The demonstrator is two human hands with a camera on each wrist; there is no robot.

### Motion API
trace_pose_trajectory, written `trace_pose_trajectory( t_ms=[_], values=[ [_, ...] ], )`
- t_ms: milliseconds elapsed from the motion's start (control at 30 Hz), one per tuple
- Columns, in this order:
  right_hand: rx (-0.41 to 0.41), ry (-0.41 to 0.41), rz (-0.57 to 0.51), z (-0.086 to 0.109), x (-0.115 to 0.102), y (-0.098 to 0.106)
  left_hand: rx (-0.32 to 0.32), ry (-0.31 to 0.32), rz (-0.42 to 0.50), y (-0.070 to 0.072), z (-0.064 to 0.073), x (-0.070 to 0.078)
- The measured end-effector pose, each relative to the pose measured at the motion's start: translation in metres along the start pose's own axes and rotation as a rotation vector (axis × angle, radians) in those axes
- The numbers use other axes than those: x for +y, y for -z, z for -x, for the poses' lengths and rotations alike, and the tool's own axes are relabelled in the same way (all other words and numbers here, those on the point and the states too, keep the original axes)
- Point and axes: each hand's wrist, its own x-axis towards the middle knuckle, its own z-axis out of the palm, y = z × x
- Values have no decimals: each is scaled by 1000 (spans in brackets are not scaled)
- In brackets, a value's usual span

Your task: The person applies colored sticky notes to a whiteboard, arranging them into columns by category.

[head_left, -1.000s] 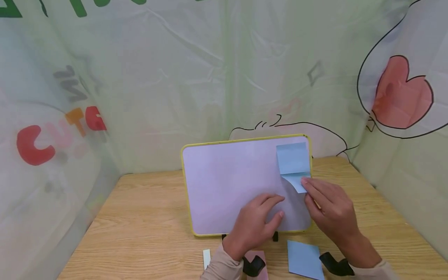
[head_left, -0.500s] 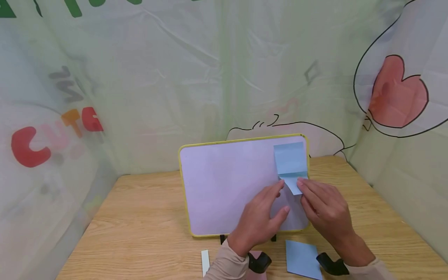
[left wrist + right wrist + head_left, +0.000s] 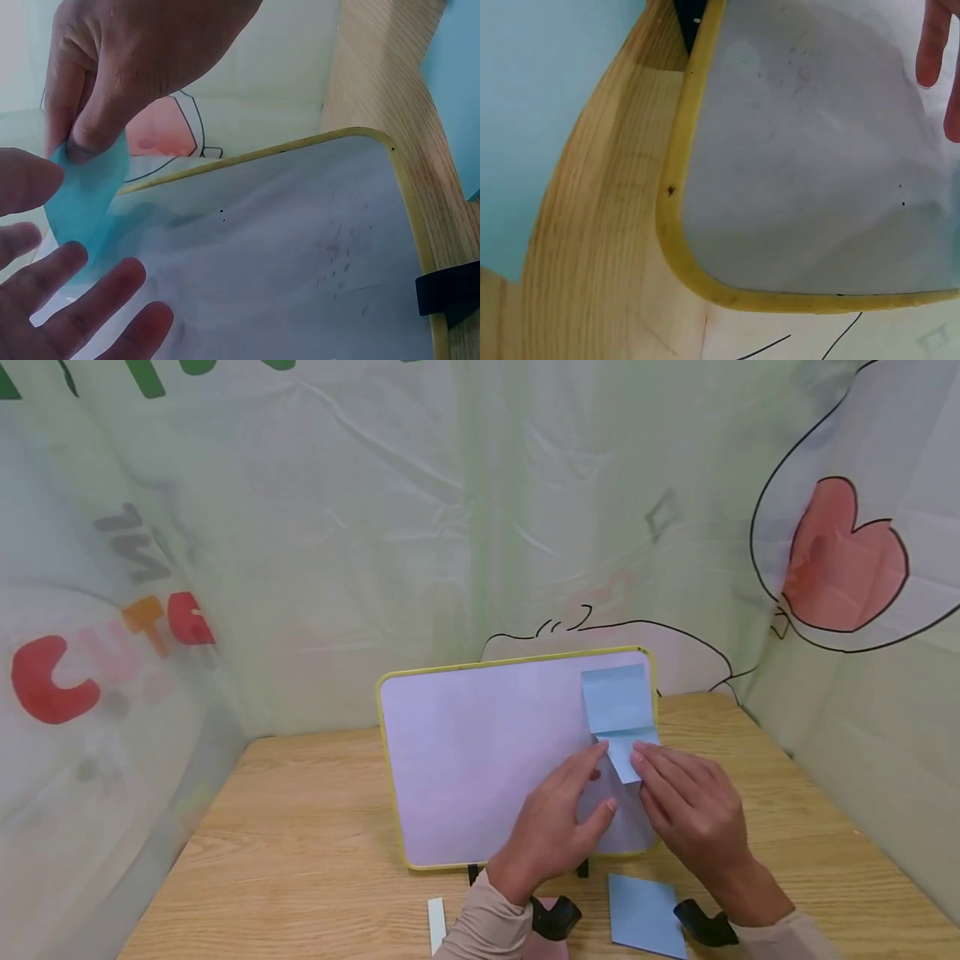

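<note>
A whiteboard with a yellow frame stands propped up on the table. One blue sticky note is stuck near its upper right corner. Just below that, a second blue sticky note has its lower part lifted off the board. My right hand pinches this lower note between thumb and fingers at its right side, as the left wrist view shows on the note. My left hand has its fingers extended, fingertips right at the note's left edge, thumb held apart.
A blue sticky-note pad lies on the wooden table in front of the board. Beside it is a pink pad, partly hidden by the left sleeve, and a narrow white strip. Printed curtains surround the table.
My left hand has moved up to the note's left edge, its fingers straightening. My right hand keeps its pinch, and the note's lower corner has shifted slightly left and down.
</note>
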Motion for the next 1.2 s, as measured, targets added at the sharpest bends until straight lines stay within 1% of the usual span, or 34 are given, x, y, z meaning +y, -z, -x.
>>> trace_pose_trajectory(
  t_ms=[67, 133, 267, 333, 500, 600, 800, 1000, 1200],
  values=[
    [19, 16, 2, -1, 0, -2, 0, -13, -4, -1, 0, -1],
    [18, 26, 4, 0, -1, -3, 0, -22, -20, -1, 1, -3],
    [-6, 25, 0, 4, -2, -5, -8, -14, -17, -2, 0, -5],
    [-24, 15, -4, 7, -1, -6, -22, -1, 15, -2, 0, -5],
    [-64, -24, -17, 14, 1, -8, -65, 36, 131, -1, -2, -5],
    [-78, -37, -27, 17, 3, -8, -82, 58, 174, 0, -3, -5],
    [-128, -47, -25, 20, 3, -8, -97, 71, 176, -3, -4, -6],
    [-147, -83, -30, 23, 3, -10, -113, 79, 181, -5, -4, -8],
    [-174, -123, -41, 21, 2, -8, -110, 68, 177, -6, -5, -9]
  ],
)
